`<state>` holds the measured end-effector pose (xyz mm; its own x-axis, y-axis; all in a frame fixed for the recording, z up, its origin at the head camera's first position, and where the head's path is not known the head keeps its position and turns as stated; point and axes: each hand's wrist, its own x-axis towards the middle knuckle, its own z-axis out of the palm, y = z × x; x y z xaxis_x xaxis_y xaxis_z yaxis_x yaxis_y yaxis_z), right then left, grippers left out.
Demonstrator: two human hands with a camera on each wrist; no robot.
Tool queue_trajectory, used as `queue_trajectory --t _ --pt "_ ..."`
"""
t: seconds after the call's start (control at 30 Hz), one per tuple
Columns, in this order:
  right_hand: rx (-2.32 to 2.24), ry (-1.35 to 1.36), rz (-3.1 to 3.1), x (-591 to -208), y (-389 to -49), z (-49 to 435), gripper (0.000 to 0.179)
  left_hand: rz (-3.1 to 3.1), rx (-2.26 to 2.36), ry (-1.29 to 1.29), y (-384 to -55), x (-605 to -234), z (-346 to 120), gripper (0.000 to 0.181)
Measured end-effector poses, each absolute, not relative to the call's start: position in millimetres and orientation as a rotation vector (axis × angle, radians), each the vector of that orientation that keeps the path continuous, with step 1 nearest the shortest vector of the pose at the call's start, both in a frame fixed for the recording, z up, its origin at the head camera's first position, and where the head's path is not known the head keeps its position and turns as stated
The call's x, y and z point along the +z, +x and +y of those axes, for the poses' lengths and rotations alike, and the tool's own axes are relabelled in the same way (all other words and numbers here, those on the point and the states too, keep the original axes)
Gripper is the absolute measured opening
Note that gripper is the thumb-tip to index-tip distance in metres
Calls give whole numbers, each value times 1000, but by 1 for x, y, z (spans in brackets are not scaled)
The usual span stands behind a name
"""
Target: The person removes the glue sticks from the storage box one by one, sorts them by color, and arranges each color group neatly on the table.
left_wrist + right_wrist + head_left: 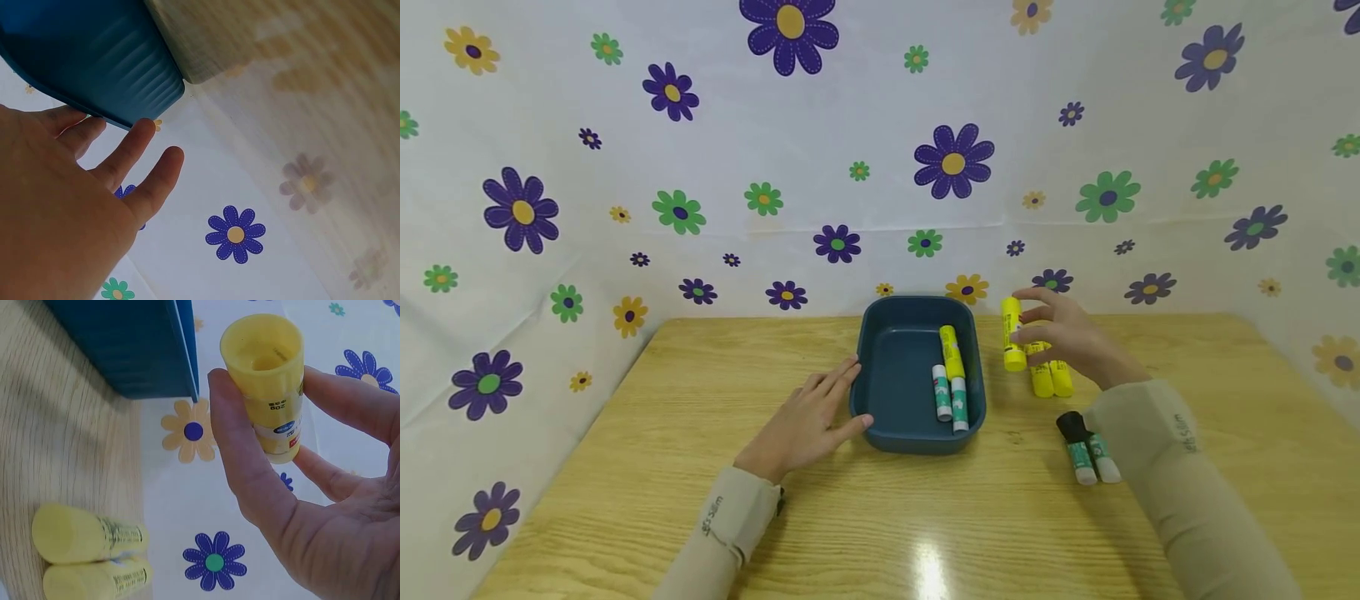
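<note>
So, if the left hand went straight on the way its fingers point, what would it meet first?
Most likely the left side of the blue tray: the left hand seems right up against it, though exact contact is unclear.

A wood-grain tabletop (992,517) carries a dark blue rectangular tub (917,443) near its far edge; to its right are two yellow glue sticks (1042,383), with two green-and-white glue sticks (1082,460) lying nearer.
</note>
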<state>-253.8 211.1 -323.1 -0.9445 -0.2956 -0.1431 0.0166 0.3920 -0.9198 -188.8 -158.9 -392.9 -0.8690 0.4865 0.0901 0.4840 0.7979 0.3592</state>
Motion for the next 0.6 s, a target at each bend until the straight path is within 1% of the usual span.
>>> queue_trajectory --t 0.6 --pt "-1530 -223 2405 -330 -253 261 81 2970 578 794 -188 -393 -159 81"
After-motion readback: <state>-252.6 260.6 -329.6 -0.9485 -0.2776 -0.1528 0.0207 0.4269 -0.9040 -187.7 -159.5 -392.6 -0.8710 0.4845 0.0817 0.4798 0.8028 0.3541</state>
